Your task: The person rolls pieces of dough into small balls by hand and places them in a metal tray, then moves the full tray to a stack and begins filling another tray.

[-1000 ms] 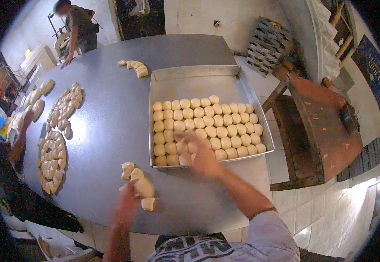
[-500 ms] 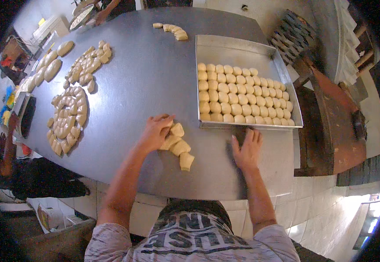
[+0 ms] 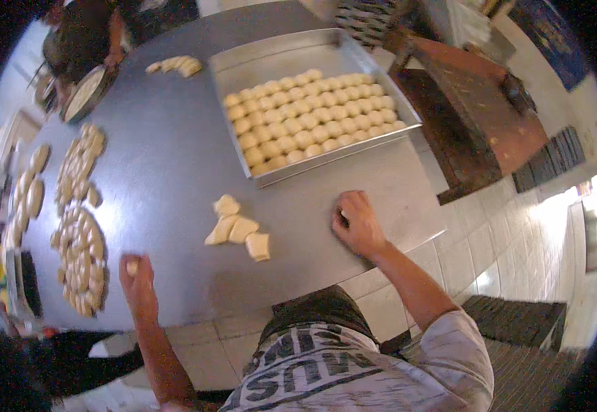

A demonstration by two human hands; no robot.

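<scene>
My left hand (image 3: 139, 287) is closed near the table's front left, with a small pale piece of dough (image 3: 132, 266) between thumb and fingers. Curled with its knuckles up, my right hand (image 3: 360, 225) rests on the tabletop below the tray; whatever lies under its fingers is hidden. Several cut dough pieces (image 3: 243, 231) lie in a loose cluster between my hands. Beyond them stands a metal tray (image 3: 326, 159) holding rows of round dough balls (image 3: 302, 122), its far part bare.
Coils of cut dough (image 3: 82, 257) and longer dough rolls (image 3: 35, 196) lie along the left of the metal table (image 3: 161, 151). More dough pieces (image 3: 178, 65) sit at the far side. A co-worker's arm (image 3: 116, 41) holds a round pan (image 3: 85, 95). A brown wooden stand (image 3: 477, 89) is at right.
My left hand has moved left, away from the cut dough pieces, with a piece in it. My right hand, spread beside the tray before, is now curled. The view has shifted, showing more of the co-worker.
</scene>
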